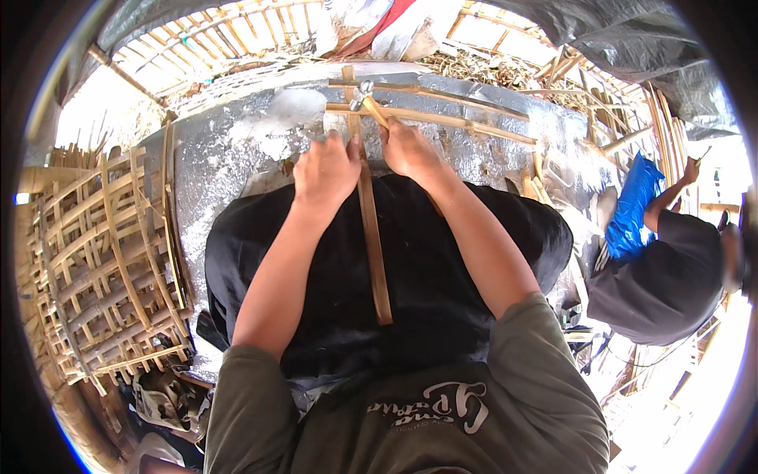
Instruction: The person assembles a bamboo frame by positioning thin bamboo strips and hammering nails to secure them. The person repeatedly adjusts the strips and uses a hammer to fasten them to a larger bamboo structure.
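Two hands [326, 172] [411, 150], bamboo strip [371, 237] between them, hammer [374, 109] in the right

A short-sleeved olive-grey shirt [339, 442] with pale chest lettering [469, 408] tops black legwear [430, 292].

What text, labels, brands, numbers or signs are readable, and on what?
Shirt: white stylised lettering on the front; wording not copied here. The finer line beside it is too small to read.
Hammer, wooden strip, blue plastic sheet: no text visible.
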Action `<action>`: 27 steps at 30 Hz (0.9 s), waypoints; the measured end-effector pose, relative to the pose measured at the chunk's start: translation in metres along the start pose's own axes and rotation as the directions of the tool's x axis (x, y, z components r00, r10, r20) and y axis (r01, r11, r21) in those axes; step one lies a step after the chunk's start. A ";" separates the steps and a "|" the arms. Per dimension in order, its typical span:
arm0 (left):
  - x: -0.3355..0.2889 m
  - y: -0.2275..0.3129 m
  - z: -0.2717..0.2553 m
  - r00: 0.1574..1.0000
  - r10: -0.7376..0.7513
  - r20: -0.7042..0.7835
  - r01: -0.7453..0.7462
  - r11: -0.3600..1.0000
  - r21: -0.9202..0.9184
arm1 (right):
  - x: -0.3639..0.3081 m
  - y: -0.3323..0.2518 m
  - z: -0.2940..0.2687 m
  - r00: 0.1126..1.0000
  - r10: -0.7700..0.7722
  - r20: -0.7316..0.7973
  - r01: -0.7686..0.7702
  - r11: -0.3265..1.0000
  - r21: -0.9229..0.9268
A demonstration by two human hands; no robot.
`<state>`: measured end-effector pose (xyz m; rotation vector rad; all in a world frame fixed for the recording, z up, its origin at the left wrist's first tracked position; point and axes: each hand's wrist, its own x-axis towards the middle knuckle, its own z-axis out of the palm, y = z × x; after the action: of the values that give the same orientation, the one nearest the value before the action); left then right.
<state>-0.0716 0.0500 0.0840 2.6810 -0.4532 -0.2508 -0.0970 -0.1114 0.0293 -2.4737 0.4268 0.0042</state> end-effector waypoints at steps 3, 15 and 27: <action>-0.009 -0.003 -0.031 0.990 0.139 0.038 -0.140 0.990 0.008 | -0.002 -0.003 -0.003 0.999 0.018 0.029 -0.018 1.000 0.018; -0.065 -0.001 -0.049 0.942 0.300 0.153 -0.207 0.873 -0.441 | -0.107 -0.034 -0.131 0.929 0.062 0.365 -0.331 0.581 0.744; -0.153 0.091 -0.020 0.810 0.567 0.147 -0.084 0.362 -0.928 | -0.268 -0.015 -0.179 0.966 0.079 -0.247 0.016 0.933 0.361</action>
<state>-0.2342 0.0321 0.1564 1.3649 -0.7406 -0.7622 -0.3635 -0.1235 0.2096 -2.1076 0.5265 -0.3569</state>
